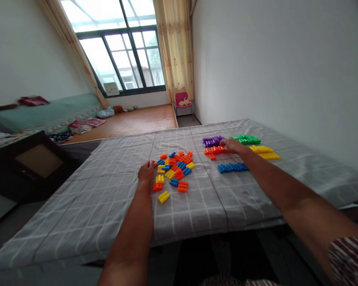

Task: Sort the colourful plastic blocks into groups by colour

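A mixed heap of small plastic pieces (179, 161), orange, blue and yellow and shaped like short joined tubes, lies mid-table. At its left edge is my left hand (146, 171), fingers curled together beside an orange piece; what they hold, if anything, is hidden. My right hand (233, 145) reaches over the right side, its fingers pinched on an orange piece at the end of an orange row (213, 150). Around that hand lie a purple group (212, 141), a green group (248, 139), a yellow group (265, 152) and a blue row (233, 167).
A grey checked cloth (107, 206) covers the table. A white wall (280, 59) runs along the right. Beyond the table are a wooden bed platform (137, 121), a pink chair (181, 98) and a window. A dark cabinet (26, 171) stands at left.
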`<state>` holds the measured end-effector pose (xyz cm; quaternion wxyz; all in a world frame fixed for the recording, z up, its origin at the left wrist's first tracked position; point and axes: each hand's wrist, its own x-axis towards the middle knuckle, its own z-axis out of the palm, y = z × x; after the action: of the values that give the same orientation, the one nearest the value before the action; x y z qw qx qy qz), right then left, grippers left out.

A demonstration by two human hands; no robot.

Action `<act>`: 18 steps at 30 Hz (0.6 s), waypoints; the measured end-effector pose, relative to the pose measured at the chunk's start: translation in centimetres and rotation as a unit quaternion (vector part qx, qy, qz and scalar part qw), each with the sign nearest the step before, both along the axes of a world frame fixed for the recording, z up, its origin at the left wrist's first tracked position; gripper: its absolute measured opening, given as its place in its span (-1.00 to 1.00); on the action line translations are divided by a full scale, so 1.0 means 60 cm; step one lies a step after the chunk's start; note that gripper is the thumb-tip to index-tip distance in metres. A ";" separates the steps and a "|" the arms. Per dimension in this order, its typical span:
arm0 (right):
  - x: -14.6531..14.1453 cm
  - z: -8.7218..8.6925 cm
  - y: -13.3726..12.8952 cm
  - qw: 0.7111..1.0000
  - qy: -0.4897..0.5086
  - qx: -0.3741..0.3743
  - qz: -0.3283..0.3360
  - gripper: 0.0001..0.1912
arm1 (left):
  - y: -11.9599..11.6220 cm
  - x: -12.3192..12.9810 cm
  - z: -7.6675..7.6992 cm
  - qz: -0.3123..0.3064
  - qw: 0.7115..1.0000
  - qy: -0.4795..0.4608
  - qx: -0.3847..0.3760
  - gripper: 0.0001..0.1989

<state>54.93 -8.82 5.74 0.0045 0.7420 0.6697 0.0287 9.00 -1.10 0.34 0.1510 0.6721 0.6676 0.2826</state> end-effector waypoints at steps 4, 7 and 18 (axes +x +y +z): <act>0.008 -0.003 0.000 1.000 0.009 0.012 0.004 -0.65 | 0.003 0.000 -0.005 0.005 1.000 -0.006 -0.003 -0.62; -0.007 0.009 0.000 0.998 0.018 0.049 0.028 -0.63 | 0.005 0.000 -0.008 -0.003 1.000 -0.009 -0.002 -0.62; -0.335 -0.008 -0.031 0.917 0.162 0.045 0.363 -0.67 | -0.005 0.003 -0.006 -0.006 1.000 -0.001 0.014 -0.62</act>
<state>34.80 -10.66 5.23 -0.1482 0.4419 0.8826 -0.0620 9.19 -1.42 0.00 0.1441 0.6776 0.6596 0.2917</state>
